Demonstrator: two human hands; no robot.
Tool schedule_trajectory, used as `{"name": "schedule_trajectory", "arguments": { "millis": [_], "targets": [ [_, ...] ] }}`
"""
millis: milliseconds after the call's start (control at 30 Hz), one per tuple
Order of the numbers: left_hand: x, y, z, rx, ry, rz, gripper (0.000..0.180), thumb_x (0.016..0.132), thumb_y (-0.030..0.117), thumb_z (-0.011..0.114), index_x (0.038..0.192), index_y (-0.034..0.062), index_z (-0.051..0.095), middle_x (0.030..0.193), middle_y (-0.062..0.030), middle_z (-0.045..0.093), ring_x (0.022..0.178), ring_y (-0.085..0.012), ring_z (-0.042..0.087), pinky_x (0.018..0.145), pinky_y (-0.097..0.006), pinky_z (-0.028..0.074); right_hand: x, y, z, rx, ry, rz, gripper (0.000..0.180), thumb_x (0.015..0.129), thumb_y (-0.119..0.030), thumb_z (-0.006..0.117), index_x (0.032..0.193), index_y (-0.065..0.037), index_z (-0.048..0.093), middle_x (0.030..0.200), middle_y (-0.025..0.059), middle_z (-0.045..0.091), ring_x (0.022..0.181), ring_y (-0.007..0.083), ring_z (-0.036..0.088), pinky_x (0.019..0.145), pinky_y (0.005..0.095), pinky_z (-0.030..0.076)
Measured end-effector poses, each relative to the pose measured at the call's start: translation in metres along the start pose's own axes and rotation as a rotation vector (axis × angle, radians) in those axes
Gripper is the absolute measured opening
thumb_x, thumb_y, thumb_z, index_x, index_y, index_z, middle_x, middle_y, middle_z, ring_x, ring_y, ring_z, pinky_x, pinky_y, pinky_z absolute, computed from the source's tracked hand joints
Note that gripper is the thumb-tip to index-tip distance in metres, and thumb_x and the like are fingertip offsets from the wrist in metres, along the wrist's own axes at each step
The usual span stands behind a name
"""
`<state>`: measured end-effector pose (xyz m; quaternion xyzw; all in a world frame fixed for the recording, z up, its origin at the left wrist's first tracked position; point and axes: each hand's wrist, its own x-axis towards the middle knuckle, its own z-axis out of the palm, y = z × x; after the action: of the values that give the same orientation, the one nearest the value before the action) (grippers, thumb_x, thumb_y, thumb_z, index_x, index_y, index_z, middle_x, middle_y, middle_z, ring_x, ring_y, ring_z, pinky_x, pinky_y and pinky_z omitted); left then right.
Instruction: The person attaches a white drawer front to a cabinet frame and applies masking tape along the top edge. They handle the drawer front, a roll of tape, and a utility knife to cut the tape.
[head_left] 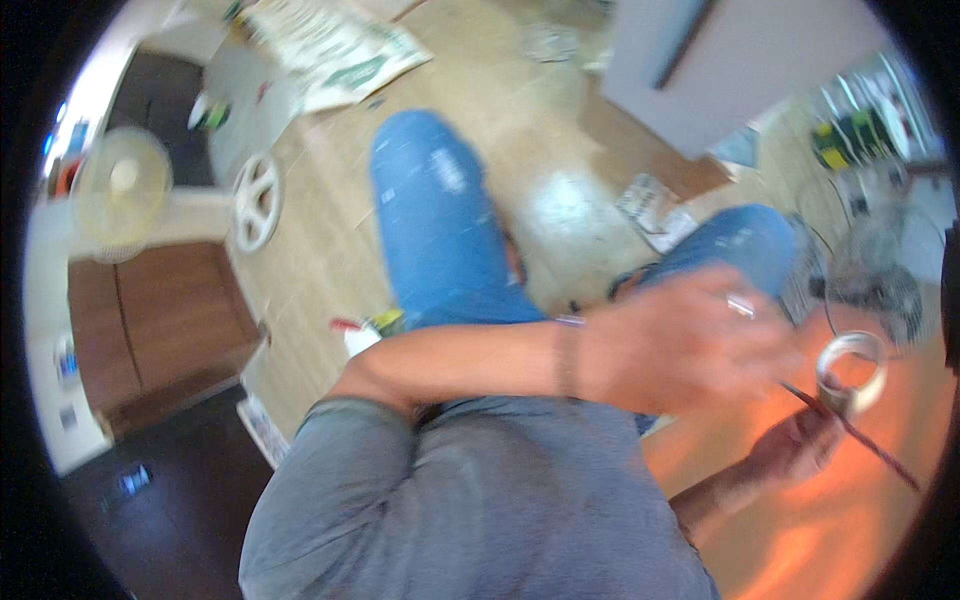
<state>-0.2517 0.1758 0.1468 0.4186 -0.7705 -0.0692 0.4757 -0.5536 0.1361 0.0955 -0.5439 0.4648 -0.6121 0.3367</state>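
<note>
White sack (335,55), contents unclear; tape roll (865,396), in right hand (800,445)

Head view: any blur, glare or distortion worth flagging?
Head view: left hand smeared, likely motion blur; right hand clearer but soft; bright glare patch on the floor; orange cast at lower right; fisheye bends straight edges, corners black.

Upper body: grey short-sleeved cloth shirt (500,520), creased, with darker brownish patches across the front. Left sleeve (340,450) ends above the elbow.
Lower body: blue denim trousers (440,260), white smears on both legs near the knees.
Left hand (680,345): small, bright, silvery ring (740,305), blurred, detail not readable. Left wrist: narrow brownish band (567,365), bluish spot at its upper end. Both forearms bare.
</note>
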Motion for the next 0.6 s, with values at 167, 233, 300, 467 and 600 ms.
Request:
{"name": "schedule_trajectory", "arguments": {
  "millis": [167, 233, 300, 467, 600],
  "targets": [
    [0.023, 0.017, -0.002, 0.052, 0.379, 0.039, 0.023, 0.08, 0.022, 0.063, 0.095, 0.0047, 0.065, 0.084, -0.0042, 0.058, 0.073, -0.0199, 0.059, 0.063, -0.034, 0.045, -0.013, -0.099, 0.139, 0.145, -0.107, -0.121, 0.065, 0.106, -0.046, 0.047, 0.135, 0.011, 0.054, 0.131, 0.0255, 0.06, 0.123, 0.0341, 0.058, 0.11, 0.05, 0.042],
    [0.009, 0.014, -0.025, 0.216, 0.488, -0.022, 0.021, 0.08, 0.021, 0.062, 0.093, 0.0048, 0.064, 0.081, -0.0035, 0.056, 0.07, -0.0186, 0.056, 0.059, -0.033, 0.042, -0.015, -0.101, 0.158, 0.316, -0.344, -0.085, 0.061, 0.109, -0.043, 0.046, 0.134, 0.012, 0.055, 0.134, 0.024, 0.059, 0.124, 0.0315, 0.057, 0.111, 0.0468, 0.042],
    [-0.013, 0.016, -0.057, 0.342, 0.41, -0.137, 0.018, 0.08, 0.019, 0.065, 0.092, 0.0052, 0.064, 0.084, -0.0048, 0.06, 0.074, -0.0208, 0.062, 0.06, -0.034, 0.048, -0.017, -0.099, 0.183, 0.17, -0.451, -0.136, 0.05, 0.108, -0.033, 0.051, 0.131, 0.012, 0.057, 0.133, 0.0236, 0.06, 0.123, 0.0325, 0.058, 0.109, 0.0471, 0.044],
    [-0.118, 0.011, -0.147, 0.485, 0.435, -0.398, 0.019, 0.094, 0.009, 0.067, 0.112, 0.0058, 0.071, 0.106, -0.0111, 0.074, 0.091, -0.0294, 0.073, 0.076, -0.036, 0.059, -0.021, -0.092, 0.259, 0.23, -0.795, -0.249, 0.04, 0.101, -0.016, 0.066, 0.133, 0.008, 0.064, 0.133, 0.0143, 0.054, 0.113, 0.0262, 0.064, 0.104, 0.0387, 0.049],
    [-0.267, 0.05, -0.232, 0.849, 0.244, -1.131, 0.014, 0.095, 0.009, 0.071, 0.107, 0.0025, 0.071, 0.102, -0.0143, 0.073, 0.091, -0.0298, 0.072, 0.08, -0.037, 0.057, -0.014, -0.068, 0.266, 0.185, -0.847, -0.188, 0.035, 0.101, -0.001, 0.061, 0.136, 0.007, 0.062, 0.131, 0.0113, 0.052, 0.108, 0.0212, 0.066, 0.1, 0.036, 0.05]
  ]
}}
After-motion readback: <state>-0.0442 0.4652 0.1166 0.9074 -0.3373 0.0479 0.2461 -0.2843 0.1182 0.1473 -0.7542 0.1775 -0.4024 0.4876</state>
